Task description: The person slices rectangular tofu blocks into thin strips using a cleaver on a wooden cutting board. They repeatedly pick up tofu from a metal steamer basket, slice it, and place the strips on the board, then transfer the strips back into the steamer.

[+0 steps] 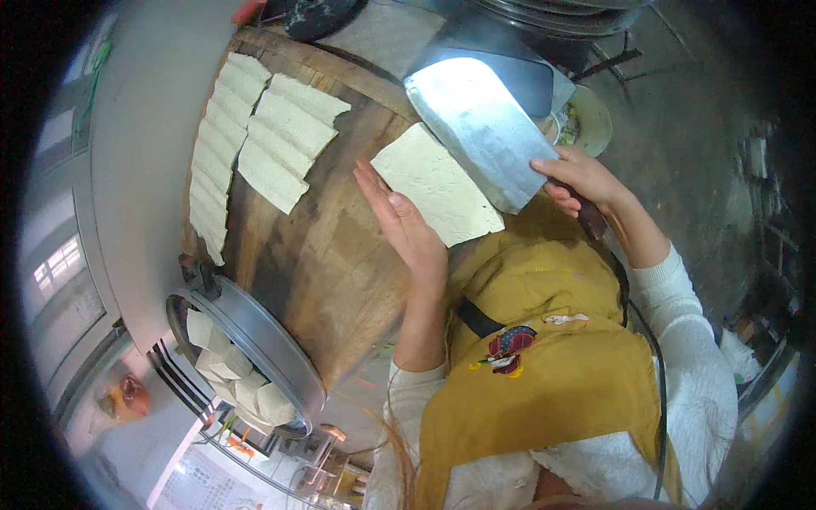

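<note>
A pale rectangular slab of what looks like tofu (437, 185) lies flat at the near right side of a wooden cutting board (338, 255). My left hand (408, 223) is held flat along the slab's left edge, fingers straight and thumb slightly raised. My right hand (577, 182) grips the dark handle of a broad cleaver (478, 127). Its blade is tilted along the slab's right edge and hides part of that side. Further left on the board are two ridged pale pieces, a long one (220, 153) and a wider one (290, 143).
A round metal pan (280, 344) with several pale blocks (233, 376) stands by the board's left near edge. Beyond the cleaver are a dark phone-like slab (526, 80) and a bowl (593, 121) of food scraps. Metal pans (567, 19) are stacked at the back; a wall (146, 127) borders the left.
</note>
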